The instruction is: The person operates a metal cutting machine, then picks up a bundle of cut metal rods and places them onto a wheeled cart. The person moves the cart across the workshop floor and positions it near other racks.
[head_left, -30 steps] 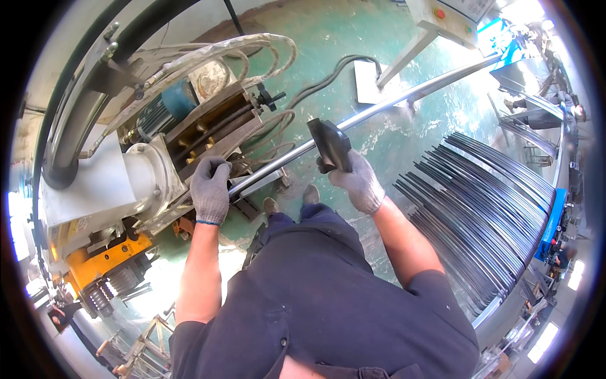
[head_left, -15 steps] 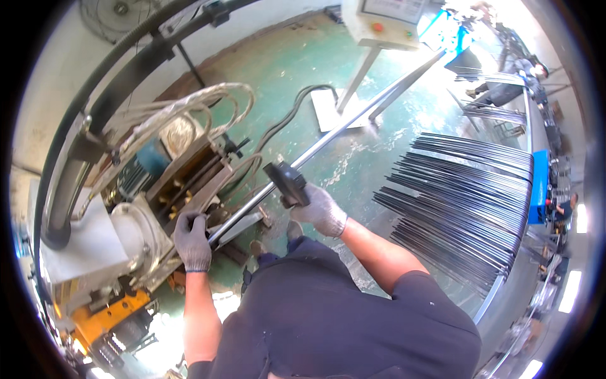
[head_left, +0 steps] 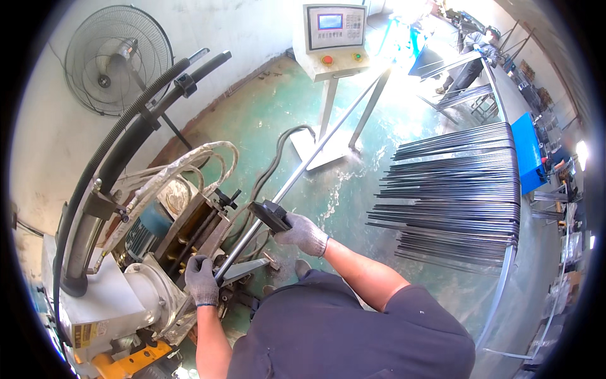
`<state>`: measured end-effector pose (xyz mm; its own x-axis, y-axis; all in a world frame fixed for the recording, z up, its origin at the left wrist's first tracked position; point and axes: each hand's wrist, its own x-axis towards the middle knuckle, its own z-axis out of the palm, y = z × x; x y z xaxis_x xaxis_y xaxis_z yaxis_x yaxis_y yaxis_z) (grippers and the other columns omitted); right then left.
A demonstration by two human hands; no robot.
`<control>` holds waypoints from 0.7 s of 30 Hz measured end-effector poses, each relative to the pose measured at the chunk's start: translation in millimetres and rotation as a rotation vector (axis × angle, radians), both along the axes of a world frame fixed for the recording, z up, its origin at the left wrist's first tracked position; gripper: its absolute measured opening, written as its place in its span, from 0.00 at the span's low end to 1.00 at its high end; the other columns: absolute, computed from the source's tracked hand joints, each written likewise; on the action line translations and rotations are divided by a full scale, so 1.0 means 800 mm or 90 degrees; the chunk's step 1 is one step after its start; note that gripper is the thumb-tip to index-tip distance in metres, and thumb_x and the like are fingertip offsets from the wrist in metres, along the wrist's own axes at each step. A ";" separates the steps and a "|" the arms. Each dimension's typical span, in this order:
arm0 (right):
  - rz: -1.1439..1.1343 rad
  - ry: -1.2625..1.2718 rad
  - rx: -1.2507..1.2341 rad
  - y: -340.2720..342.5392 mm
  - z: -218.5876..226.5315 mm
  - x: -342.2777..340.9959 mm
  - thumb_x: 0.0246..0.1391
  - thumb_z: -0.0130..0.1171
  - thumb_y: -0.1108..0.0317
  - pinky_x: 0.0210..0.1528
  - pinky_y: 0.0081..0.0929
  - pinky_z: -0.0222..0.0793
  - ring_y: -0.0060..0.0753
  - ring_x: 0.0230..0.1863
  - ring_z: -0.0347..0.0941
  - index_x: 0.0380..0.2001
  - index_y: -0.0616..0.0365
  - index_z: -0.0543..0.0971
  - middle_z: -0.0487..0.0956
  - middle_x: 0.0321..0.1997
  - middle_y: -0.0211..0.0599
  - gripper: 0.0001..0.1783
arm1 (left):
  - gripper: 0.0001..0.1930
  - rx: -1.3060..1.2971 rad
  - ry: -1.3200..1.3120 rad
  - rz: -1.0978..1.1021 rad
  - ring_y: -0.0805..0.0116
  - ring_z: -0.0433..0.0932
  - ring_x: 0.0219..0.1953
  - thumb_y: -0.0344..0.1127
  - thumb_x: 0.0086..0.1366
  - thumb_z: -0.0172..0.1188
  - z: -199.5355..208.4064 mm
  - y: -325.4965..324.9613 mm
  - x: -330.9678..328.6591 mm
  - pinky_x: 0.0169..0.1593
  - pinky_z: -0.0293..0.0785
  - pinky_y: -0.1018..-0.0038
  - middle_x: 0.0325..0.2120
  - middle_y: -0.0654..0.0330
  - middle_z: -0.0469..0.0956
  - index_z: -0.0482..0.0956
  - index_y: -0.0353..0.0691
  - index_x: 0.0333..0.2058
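Note:
Both my hands wear grey knitted gloves. With curled fingers, my left hand (head_left: 201,281) rests at the machine, beside the lower end of a long shiny metal bar (head_left: 292,181). What those fingers hold, if anything, is hidden. My right hand (head_left: 304,235) grips a black block-shaped tool (head_left: 269,216), which lies at the bar a short way above my left hand. I cannot tell whether the block touches the bar. From the machine the bar slopes up and away to the right, toward a leg of a stand.
A control panel on a post (head_left: 331,38) stands ahead. Left are a fan (head_left: 118,61), thick black hoses (head_left: 126,142) and a blue motor (head_left: 148,230). Many thin dark rods (head_left: 451,189) hang over a rack at right. Far right, a person (head_left: 473,60) sits. Cables cross the green floor (head_left: 265,95).
My view has tilted up, showing more of the panel and fan. The black block in my right hand sits slightly closer to my left hand. My left hand stays by the bar's lower end.

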<state>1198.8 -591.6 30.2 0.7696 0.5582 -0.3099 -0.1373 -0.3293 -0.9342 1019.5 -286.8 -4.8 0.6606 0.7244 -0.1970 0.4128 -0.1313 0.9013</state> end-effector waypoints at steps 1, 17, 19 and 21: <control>-0.004 -0.002 0.010 0.000 -0.005 0.001 0.52 0.75 0.52 0.51 0.37 0.77 0.33 0.43 0.80 0.47 0.61 0.86 0.85 0.39 0.40 0.26 | 0.05 -0.007 -0.003 -0.003 0.75 0.79 0.35 0.28 0.71 0.65 0.003 -0.001 0.002 0.42 0.77 0.73 0.32 0.63 0.82 0.84 0.32 0.40; -0.031 0.012 0.026 0.005 -0.002 -0.004 0.50 0.75 0.50 0.44 0.35 0.76 0.29 0.38 0.79 0.39 0.63 0.85 0.84 0.33 0.35 0.26 | 0.08 0.114 -0.038 -0.092 0.72 0.79 0.33 0.31 0.73 0.64 -0.002 0.001 -0.006 0.42 0.77 0.70 0.30 0.62 0.82 0.85 0.31 0.41; -0.041 0.026 0.046 0.001 0.005 -0.003 0.50 0.74 0.49 0.42 0.37 0.76 0.30 0.36 0.79 0.38 0.63 0.85 0.83 0.32 0.36 0.26 | 0.08 0.160 -0.041 -0.125 0.72 0.79 0.34 0.31 0.73 0.64 0.003 -0.004 -0.006 0.42 0.77 0.70 0.31 0.60 0.82 0.85 0.31 0.42; -0.044 -0.001 0.035 -0.003 0.010 -0.005 0.51 0.74 0.49 0.42 0.39 0.77 0.32 0.36 0.80 0.38 0.64 0.85 0.83 0.32 0.37 0.26 | 0.07 0.207 -0.055 -0.156 0.71 0.79 0.34 0.31 0.73 0.64 0.016 -0.014 -0.007 0.42 0.77 0.70 0.31 0.59 0.83 0.85 0.32 0.42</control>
<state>1195.1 -593.9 38.3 0.8069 0.5202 -0.2797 -0.1570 -0.2675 -0.9507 1014.0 -298.0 8.1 0.8258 0.5584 0.0794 0.2584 -0.4996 0.8268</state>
